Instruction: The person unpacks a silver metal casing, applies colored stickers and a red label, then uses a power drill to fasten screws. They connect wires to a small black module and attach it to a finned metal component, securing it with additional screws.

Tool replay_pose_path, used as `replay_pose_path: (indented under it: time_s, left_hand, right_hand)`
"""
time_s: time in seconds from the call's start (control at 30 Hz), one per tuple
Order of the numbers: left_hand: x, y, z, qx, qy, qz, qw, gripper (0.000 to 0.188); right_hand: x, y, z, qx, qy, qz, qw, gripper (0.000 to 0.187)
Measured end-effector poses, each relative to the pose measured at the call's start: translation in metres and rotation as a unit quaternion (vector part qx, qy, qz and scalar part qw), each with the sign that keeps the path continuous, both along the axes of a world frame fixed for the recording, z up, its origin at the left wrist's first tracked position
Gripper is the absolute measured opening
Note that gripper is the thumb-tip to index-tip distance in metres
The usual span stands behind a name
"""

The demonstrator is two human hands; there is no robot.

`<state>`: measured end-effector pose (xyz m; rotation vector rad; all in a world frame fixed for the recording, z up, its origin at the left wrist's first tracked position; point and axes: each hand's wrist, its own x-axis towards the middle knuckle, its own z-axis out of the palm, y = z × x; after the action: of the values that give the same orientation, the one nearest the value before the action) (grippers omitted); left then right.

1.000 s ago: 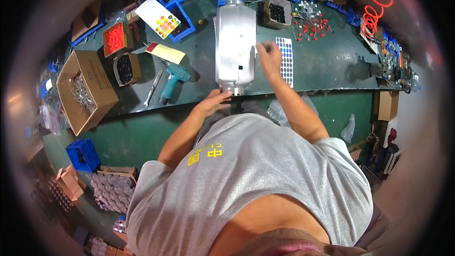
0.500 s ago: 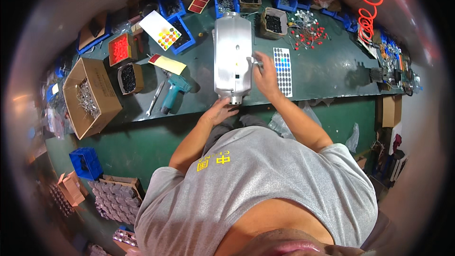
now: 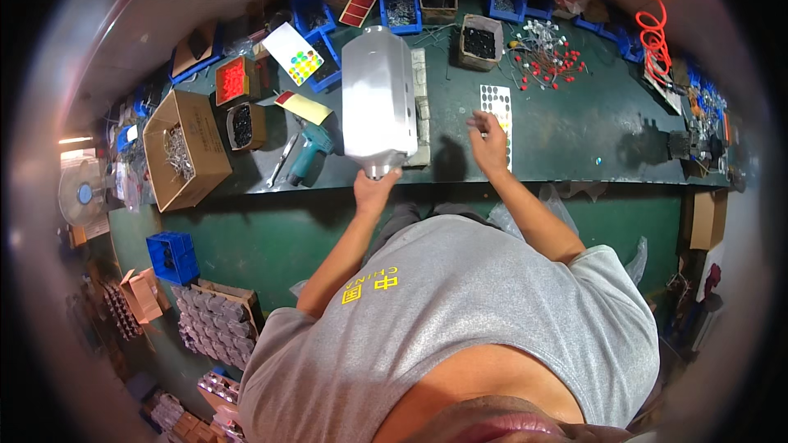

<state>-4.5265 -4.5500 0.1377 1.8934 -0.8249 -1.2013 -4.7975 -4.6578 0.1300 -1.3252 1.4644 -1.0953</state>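
Observation:
A silver metal housing (image 3: pixel 373 98), long with a tapered near end and a short round outlet, is tilted over to the left above the bench. My left hand (image 3: pixel 374 191) is closed around its near outlet. To the right of the housing, my right hand (image 3: pixel 491 145) hovers by the left edge of a white sheet of round dark stickers (image 3: pixel 496 98). Its fingers are apart and slightly bent, and I see nothing in them. A pale grey ridged support (image 3: pixel 421 107) shows at the housing's right side.
A teal power drill (image 3: pixel 309 153) and a wrench (image 3: pixel 283 159) lie left. Beyond are a cardboard box of metal parts (image 3: pixel 187 148), a red-filled bin (image 3: pixel 233 79) and blue bins (image 3: pixel 400 8). Red-capped wires (image 3: pixel 554 61) lie right; a red coiled hose (image 3: pixel 652 29) hangs at far right.
The housing has been rolled and shifted left off the grey support, with my left hand now gripping its outlet. My right hand has let go of its side and moved right.

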Motion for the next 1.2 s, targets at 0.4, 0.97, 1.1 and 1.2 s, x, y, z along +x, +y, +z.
replay_pose_path:
  time_s: [0.4, 0.97, 1.1, 1.2]
  left_hand:
    - [-0.042, 0.01, -0.015, 0.074, -0.126, -0.026, 0.989, 0.079]
    - [0.11, -0.049, -0.04, -0.075, 0.079, 0.075, 0.991, 0.069]
    - [0.202, -0.111, -0.092, -0.088, -0.099, 0.222, 0.966, 0.061]
    - [0.224, -0.168, -0.085, -0.023, -0.2, 0.247, 0.948, 0.072]
  right_hand:
    - [-0.056, 0.029, -0.034, 0.082, -0.06, 0.032, 0.994, 0.033]
    - [-0.03, 0.042, -0.016, 0.08, -0.103, -0.074, 0.989, 0.02]
    - [0.013, 0.032, 0.023, 0.057, -0.085, -0.116, 0.988, 0.022]
    - [0.033, 0.033, 0.04, 0.024, -0.079, -0.146, 0.986, 0.023]
